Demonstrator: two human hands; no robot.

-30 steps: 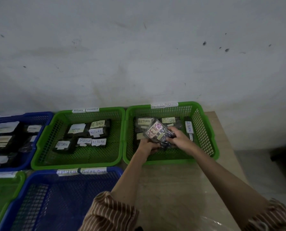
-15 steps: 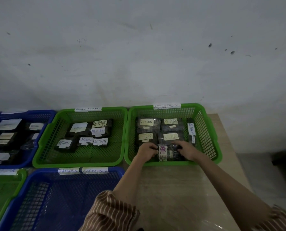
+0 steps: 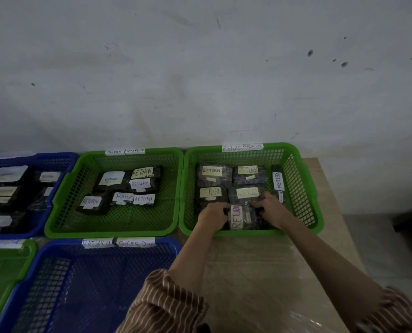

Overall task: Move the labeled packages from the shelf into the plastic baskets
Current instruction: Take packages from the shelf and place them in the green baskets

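Here we have both hands down inside the right green basket [image 3: 303, 179], at its near edge, with a dark wrapped package [image 3: 244, 217] lying flat between them; its pink label reads RETURN, running sideways. Our left hand [image 3: 213, 216] curls its fingers against the package's left edge, and our right hand [image 3: 271, 209] curls over its right edge and far corner, so both seem to grip it, though the fingertips are partly hidden. Just beyond it four more labeled packages [image 3: 214, 175] lie in two rows, and a fifth stands on edge against the basket's right side. To the left, the middle green basket [image 3: 63, 203] holds several other packages marked RETURN, and the blue basket [image 3: 63, 164] further left holds more. Nearer us sits another blue basket [image 3: 44, 260], tagged RETURN OVERDUE, beside the bare wooden table [image 3: 255, 272], and our striped sleeves show at the bottom
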